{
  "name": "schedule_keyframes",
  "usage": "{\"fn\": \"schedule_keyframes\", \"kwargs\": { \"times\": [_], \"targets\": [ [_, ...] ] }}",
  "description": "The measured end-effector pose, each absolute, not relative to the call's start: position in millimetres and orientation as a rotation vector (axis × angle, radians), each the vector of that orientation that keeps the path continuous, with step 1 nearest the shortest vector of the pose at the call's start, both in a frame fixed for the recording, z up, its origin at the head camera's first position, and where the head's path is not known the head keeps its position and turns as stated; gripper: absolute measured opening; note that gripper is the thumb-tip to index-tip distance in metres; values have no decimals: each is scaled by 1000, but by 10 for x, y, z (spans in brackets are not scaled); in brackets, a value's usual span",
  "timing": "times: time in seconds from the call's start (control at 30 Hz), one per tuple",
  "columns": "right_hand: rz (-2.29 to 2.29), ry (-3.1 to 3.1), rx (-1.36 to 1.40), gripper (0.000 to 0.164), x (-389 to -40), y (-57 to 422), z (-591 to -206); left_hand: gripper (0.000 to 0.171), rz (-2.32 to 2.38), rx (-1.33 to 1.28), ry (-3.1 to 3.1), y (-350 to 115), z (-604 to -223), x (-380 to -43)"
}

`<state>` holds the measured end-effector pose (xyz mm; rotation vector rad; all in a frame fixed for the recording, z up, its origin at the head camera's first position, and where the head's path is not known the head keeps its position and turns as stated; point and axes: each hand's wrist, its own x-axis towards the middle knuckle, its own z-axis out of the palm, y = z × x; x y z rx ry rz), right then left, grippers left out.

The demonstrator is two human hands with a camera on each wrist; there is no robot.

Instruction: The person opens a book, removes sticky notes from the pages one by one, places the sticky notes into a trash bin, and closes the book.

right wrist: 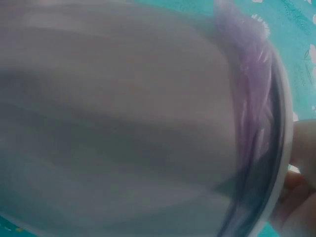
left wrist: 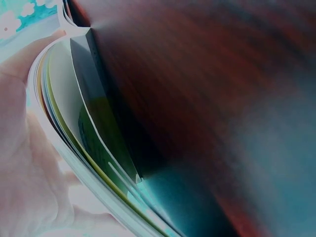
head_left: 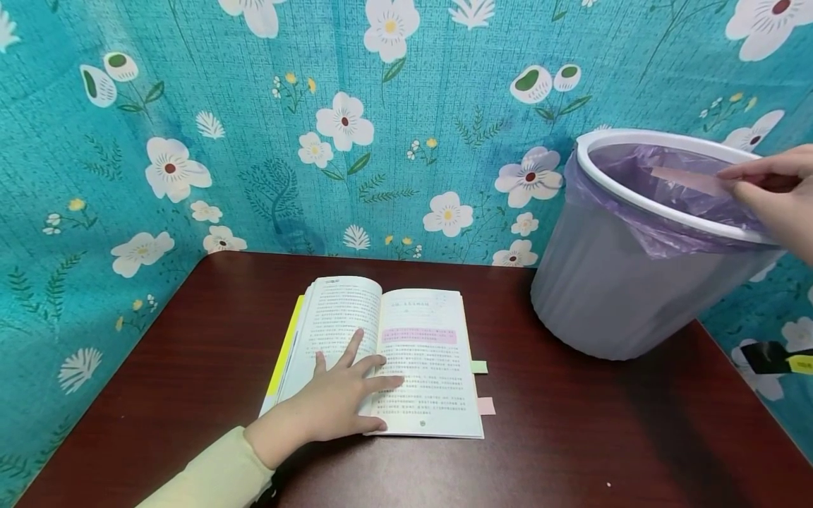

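Note:
An open book (head_left: 419, 381) lies on the dark table, with a pink highlighted band on its right page. My left hand (head_left: 339, 398) rests across its inner fold with spread fingers; in the left wrist view the book's page edges (left wrist: 74, 148) curve beside the palm. Over the mouth of a grey trash bin (head_left: 610, 261), my right hand (head_left: 778, 187) pinches a thin pinkish strip of paper (head_left: 689, 179) between thumb and fingers. A purple plastic liner (head_left: 673, 236) folds over the bin's white rim. The right wrist view shows mostly the bin's side (right wrist: 123, 123), and the strip is hidden there.
Green (head_left: 479, 367) and pink tabs (head_left: 486, 406) stick out from the book's right edge. The bin stands at the table's right back. A blue flowered cloth (head_left: 381, 176) hangs behind the table (head_left: 540, 437). A black and yellow object (head_left: 771, 358) shows at the far right.

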<state>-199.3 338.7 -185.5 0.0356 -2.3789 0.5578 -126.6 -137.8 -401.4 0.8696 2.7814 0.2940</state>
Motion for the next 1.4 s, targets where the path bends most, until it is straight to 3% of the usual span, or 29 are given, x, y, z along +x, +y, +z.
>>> {"fn": "schedule_keyframes", "kwargs": {
  "times": [0.33, 1.4],
  "targets": [
    [607, -2487, 72, 20, -2068, 3413, -1834, 65, 275, 870, 2789, -1368, -4011, -1270],
    [771, -2349, 213, 22, -1702, 3126, -1841, 65, 274, 880, 2790, -1367, -4006, -1272]
  ]
}}
